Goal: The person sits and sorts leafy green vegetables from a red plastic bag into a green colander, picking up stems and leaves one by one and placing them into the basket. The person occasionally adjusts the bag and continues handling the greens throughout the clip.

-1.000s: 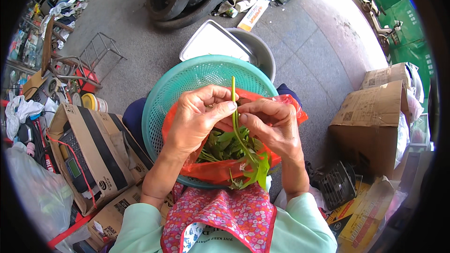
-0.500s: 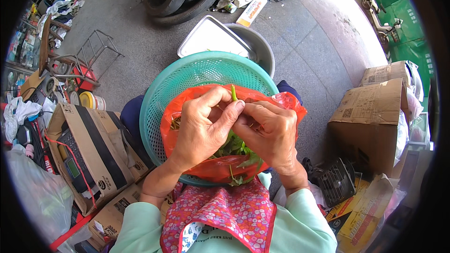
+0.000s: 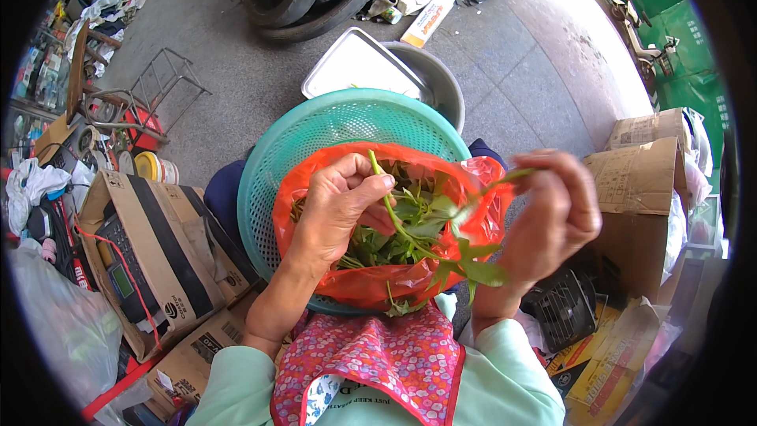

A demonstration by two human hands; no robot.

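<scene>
Between the thumb and fingers of my left hand [image 3: 335, 209] is a long green leafy stem [image 3: 400, 229], its cut end up and its leaves hanging toward the right. My right hand [image 3: 552, 217] is raised to the right of the bag and smeared by motion. A blurred green strip of plant [image 3: 505, 180] sticks out from its pinched fingertips. Below the hands, an orange-red plastic bag [image 3: 378, 278] full of leafy greens [image 3: 367, 246] lies open inside a teal perforated basket [image 3: 259, 189]. Some leaves hang over the bag's near edge.
Behind the basket are a white tray [image 3: 355, 63] and a grey basin [image 3: 451, 91]. Black tires [image 3: 315, 28] lie farther off. Cardboard boxes stand on the left [image 3: 169, 244] and right [image 3: 631, 181], with a black fan-like grille [image 3: 564, 312] near my right arm.
My hands were together over the bag and are now apart. The right has swung out to the right with a green strip, and the left's leafy stem now shows at full length.
</scene>
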